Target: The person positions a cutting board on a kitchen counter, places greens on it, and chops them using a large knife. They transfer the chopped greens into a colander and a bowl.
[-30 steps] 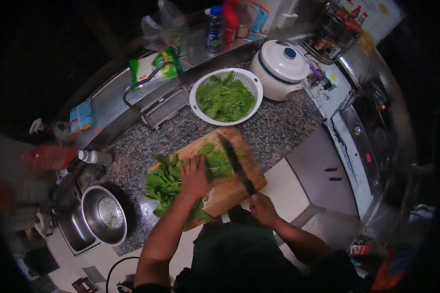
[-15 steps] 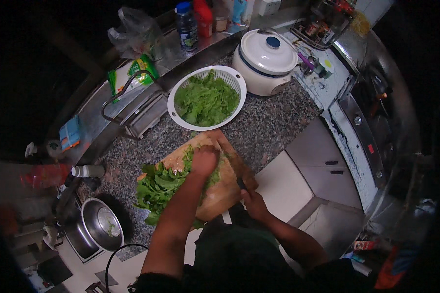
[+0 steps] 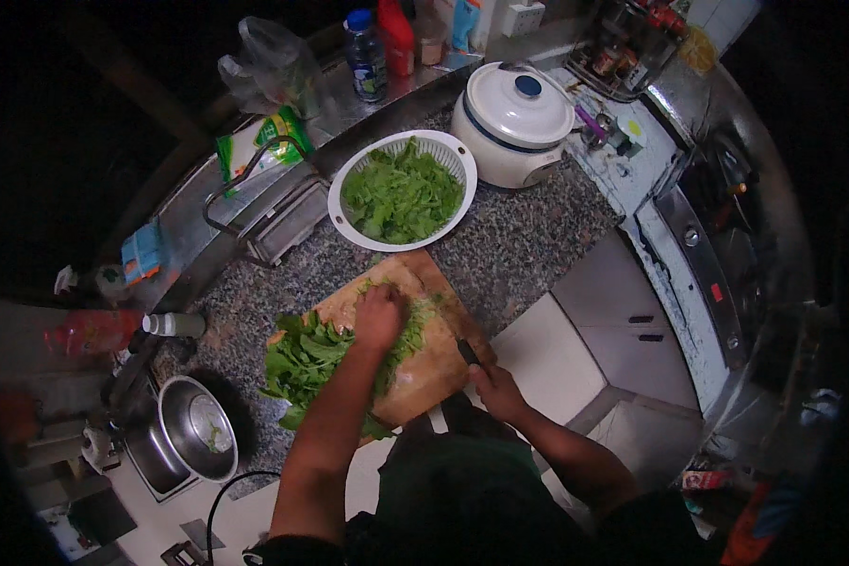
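A wooden cutting board (image 3: 424, 377) lies on the speckled counter in front of me. Leafy greens (image 3: 302, 363) are heaped over its left side, with stems and cut bits reaching toward the middle. My left hand (image 3: 381, 313) is on the board, its fingers curled down around the stem part of the greens. At the board's right edge, my right hand (image 3: 497, 389) grips the black handle of a knife (image 3: 467, 353); its blade is hard to make out against the wood. Beyond the board stands a white colander (image 3: 344, 223) full of cut greens.
A white lidded cooker (image 3: 514, 141) stands behind the colander's right side. Left of the colander is a metal rack (image 3: 278, 231). A steel bowl (image 3: 170, 439) rests over the sink at left. Bottles (image 3: 366, 66) line the back ledge; a stove (image 3: 698, 255) is at right.
My left hand has drawn back slightly to the left along the greens. The knife and right hand have shifted only a little. The view has tilted slightly.
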Motion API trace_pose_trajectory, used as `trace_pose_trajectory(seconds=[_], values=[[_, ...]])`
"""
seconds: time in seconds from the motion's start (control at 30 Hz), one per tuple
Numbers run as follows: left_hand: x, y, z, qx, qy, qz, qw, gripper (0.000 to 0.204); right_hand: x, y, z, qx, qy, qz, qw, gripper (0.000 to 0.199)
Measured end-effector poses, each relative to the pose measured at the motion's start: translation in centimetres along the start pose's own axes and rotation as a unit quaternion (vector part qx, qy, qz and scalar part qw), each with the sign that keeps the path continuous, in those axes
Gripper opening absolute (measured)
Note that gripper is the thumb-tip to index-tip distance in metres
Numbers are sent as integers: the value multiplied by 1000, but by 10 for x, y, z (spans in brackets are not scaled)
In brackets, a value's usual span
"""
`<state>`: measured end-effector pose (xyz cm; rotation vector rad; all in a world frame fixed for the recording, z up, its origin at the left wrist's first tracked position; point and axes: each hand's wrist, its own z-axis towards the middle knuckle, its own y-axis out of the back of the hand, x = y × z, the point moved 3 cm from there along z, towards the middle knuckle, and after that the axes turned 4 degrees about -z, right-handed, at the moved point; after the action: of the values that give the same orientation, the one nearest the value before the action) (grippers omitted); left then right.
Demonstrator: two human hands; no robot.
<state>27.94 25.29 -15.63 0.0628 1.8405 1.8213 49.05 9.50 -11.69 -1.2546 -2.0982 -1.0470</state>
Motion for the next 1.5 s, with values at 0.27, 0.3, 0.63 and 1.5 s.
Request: trace_pose_trajectory(seconds=[0.27,0.3,0.63,1.5], values=[[-22,-8,9,-12,-4,38,999,16,-13,3,15,-1,16,-118,993,50],[-20,-9,7,-11,-14,40,999,17,-12,3,17,2,28,-102,994,52],[41,94,-53,76,74,-123,987,66,-3,3,29,-8,33,11,999,51],[46,40,-155,131,154,90,975,79,45,-116,15,51,126,-88,987,51]])
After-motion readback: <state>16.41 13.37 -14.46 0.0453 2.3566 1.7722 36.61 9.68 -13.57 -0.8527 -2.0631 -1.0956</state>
